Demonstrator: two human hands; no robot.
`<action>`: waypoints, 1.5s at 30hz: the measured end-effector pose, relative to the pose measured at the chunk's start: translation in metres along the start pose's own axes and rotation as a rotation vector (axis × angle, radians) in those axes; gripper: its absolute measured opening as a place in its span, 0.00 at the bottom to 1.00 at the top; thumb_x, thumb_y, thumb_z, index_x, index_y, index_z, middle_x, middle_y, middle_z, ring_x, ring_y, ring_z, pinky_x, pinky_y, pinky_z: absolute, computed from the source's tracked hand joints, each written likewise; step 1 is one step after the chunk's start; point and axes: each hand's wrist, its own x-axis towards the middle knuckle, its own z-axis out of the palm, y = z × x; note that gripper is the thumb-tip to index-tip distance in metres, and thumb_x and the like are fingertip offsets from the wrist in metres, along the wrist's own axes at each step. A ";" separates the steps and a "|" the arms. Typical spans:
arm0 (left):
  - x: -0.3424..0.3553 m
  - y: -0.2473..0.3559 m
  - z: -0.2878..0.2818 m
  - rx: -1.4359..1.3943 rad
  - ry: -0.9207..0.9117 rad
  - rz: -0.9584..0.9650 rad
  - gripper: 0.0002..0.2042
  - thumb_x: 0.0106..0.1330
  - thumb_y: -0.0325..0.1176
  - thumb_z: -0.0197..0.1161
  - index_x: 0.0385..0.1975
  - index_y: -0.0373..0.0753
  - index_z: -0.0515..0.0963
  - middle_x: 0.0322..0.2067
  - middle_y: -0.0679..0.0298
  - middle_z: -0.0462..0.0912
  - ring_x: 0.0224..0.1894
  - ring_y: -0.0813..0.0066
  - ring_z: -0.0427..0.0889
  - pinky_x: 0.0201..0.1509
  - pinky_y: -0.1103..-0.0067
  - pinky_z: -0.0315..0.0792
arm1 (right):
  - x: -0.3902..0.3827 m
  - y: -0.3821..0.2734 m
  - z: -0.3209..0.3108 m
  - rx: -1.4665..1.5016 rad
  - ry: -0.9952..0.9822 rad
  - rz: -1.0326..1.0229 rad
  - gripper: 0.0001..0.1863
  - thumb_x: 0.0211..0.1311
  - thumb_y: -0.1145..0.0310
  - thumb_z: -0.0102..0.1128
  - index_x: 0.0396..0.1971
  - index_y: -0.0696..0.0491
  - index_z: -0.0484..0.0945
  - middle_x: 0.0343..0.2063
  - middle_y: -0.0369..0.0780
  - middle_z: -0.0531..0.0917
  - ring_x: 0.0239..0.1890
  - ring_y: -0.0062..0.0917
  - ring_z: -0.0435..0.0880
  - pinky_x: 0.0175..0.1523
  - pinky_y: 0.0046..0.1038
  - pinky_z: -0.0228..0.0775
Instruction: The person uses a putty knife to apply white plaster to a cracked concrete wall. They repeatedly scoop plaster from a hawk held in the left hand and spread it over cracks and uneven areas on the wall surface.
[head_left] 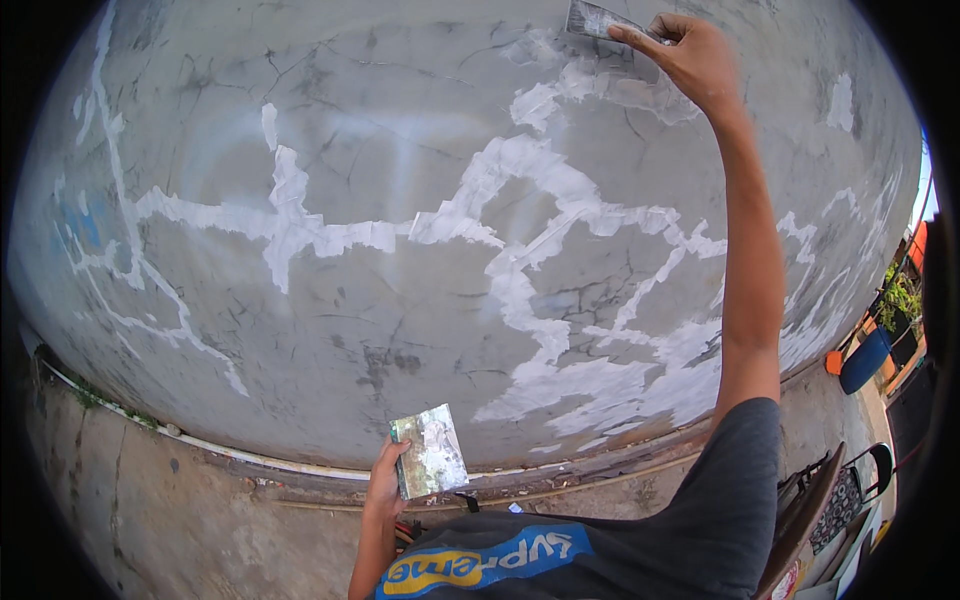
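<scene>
High on the grey wall (370, 310), my right hand (692, 58) grips a flat scraper (598, 18) between thumb and fingers. Its blade lies close to the wall surface; whether it touches is hard to tell. Below, near the wall's foot, my left hand (384, 482) holds a flat rectangular plate (430, 455) by its left edge. Whitish smears cover the plate. White filler (535, 165) runs in branching, jagged bands over the wall, with a greyer smeared patch just under the scraper. Thin dark cracks show between the bands.
A pale pipe (285, 463) runs along the base of the wall above the concrete floor (190, 520). At the right stand a blue barrel (866, 360), an orange object (833, 362) and green plants (902, 295). Chair-like furniture (840, 505) crowds the lower right.
</scene>
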 end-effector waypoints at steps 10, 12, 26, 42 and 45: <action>-0.003 0.000 -0.008 -0.001 0.030 0.022 0.18 0.66 0.32 0.50 0.54 0.35 0.66 0.45 0.57 0.77 0.44 0.68 0.82 0.47 0.72 0.79 | -0.024 -0.018 0.017 0.085 -0.016 0.155 0.31 0.51 0.36 0.62 0.16 0.54 0.80 0.09 0.35 0.71 0.15 0.23 0.68 0.24 0.28 0.60; 0.000 -0.002 -0.013 0.010 0.019 0.019 0.18 0.65 0.33 0.51 0.54 0.35 0.66 0.46 0.56 0.78 0.45 0.66 0.82 0.48 0.70 0.79 | -0.034 -0.024 0.021 0.244 0.001 0.181 0.25 0.57 0.44 0.62 0.22 0.55 0.81 0.09 0.35 0.70 0.15 0.21 0.67 0.25 0.27 0.60; 0.011 0.024 -0.005 0.030 0.035 0.022 0.23 0.67 0.31 0.49 0.61 0.34 0.59 0.50 0.55 0.75 0.48 0.68 0.81 0.49 0.72 0.79 | -0.180 -0.127 0.006 0.918 -0.750 0.146 0.26 0.64 0.66 0.58 0.64 0.46 0.68 0.20 0.32 0.75 0.20 0.15 0.59 0.28 0.18 0.55; 0.019 0.055 0.001 0.346 0.089 0.014 0.22 0.69 0.30 0.46 0.62 0.30 0.58 0.54 0.55 0.71 0.55 0.70 0.71 0.59 0.73 0.67 | -0.287 -0.186 0.013 0.339 -0.744 -0.708 0.18 0.40 0.73 0.60 0.37 0.49 0.83 0.33 0.35 0.78 0.35 0.25 0.76 0.35 0.26 0.67; 0.021 0.050 -0.004 0.354 0.080 0.031 0.24 0.69 0.30 0.46 0.64 0.30 0.57 0.56 0.54 0.69 0.58 0.69 0.68 0.62 0.73 0.63 | -0.287 -0.190 0.015 0.330 -0.786 -0.755 0.19 0.41 0.72 0.59 0.38 0.50 0.83 0.34 0.35 0.77 0.36 0.26 0.76 0.36 0.26 0.67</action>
